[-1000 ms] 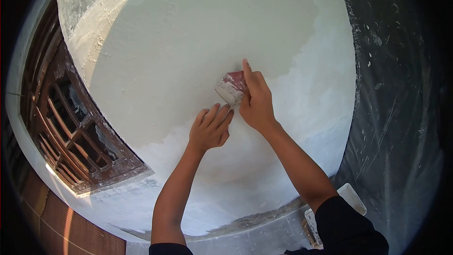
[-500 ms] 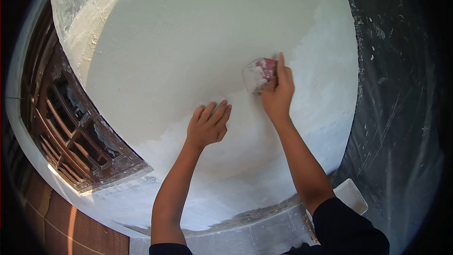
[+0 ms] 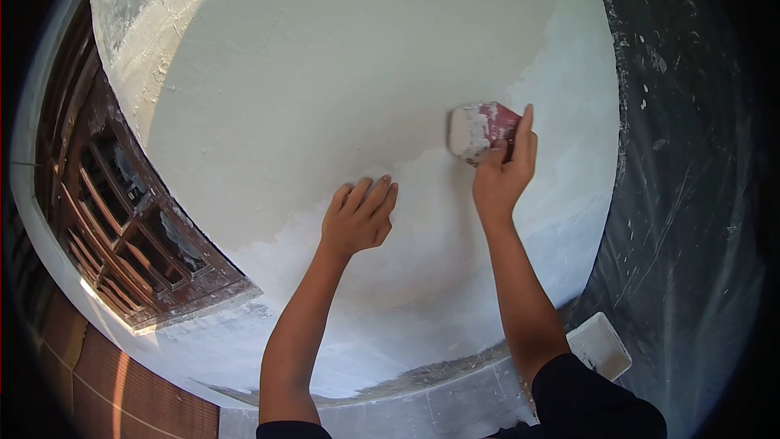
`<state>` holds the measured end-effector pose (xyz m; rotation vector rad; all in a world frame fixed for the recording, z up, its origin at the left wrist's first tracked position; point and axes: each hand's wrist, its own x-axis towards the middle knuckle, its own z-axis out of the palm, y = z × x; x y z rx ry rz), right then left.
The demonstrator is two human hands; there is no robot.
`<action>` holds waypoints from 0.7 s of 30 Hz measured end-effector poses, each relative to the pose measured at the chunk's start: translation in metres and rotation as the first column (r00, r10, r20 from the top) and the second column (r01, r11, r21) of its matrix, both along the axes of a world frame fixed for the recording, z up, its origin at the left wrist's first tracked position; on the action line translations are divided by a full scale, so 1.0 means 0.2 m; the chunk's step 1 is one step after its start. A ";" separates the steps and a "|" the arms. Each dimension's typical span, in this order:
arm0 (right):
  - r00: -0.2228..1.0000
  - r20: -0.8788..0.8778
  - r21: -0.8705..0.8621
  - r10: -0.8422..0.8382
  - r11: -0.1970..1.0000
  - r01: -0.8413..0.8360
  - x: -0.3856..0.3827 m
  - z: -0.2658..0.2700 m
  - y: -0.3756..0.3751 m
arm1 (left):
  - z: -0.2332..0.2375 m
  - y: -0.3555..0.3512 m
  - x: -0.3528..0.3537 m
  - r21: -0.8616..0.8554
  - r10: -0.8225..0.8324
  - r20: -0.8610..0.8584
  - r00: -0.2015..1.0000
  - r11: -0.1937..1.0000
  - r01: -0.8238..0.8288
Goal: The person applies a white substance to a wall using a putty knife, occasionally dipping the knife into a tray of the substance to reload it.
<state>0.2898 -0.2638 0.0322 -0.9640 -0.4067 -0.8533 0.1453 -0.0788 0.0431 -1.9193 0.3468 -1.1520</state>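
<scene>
Now 1 flat, dark-red scraper (image 3: 502,123) caked with pale putty is at the lower-right edge of the smooth grey-green patch (image 3: 349,57) on the wall, pinched in the right hand (image 3: 505,175), index finger extended. Its putty-covered edge faces left, toward the side of the left hand (image 3: 357,215), which is lower, apart from it, fingers slightly spread, holding 0 tools.

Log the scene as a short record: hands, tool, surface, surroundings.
Left hand: open, fingers spread at the wall; contact unclear
Right hand: grips the scraper, one finger extended
Scraper: red, its broad end coated in pale paste
Wall: greyer area above, paler below and at right
Window: brown frame, left side
Tray: white, lower right, beside the dark sheet
</scene>
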 end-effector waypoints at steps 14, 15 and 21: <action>0.972 0.235 -0.142 0.024 0.990 0.010 -0.06 0.12 0.02 | 0.00 -0.02 0.00 -0.008 0.026 0.010 1.000 1.000 -0.026; 0.939 0.326 -0.232 0.110 0.972 -0.034 -0.11 0.15 0.08 | 0.01 -0.02 0.00 -0.007 0.029 0.005 1.000 1.000 -0.029; 0.984 0.073 -0.074 -0.160 0.983 0.166 0.14 0.03 -0.03 | 0.01 -0.02 0.00 -0.013 0.030 -0.013 0.999 0.999 -0.030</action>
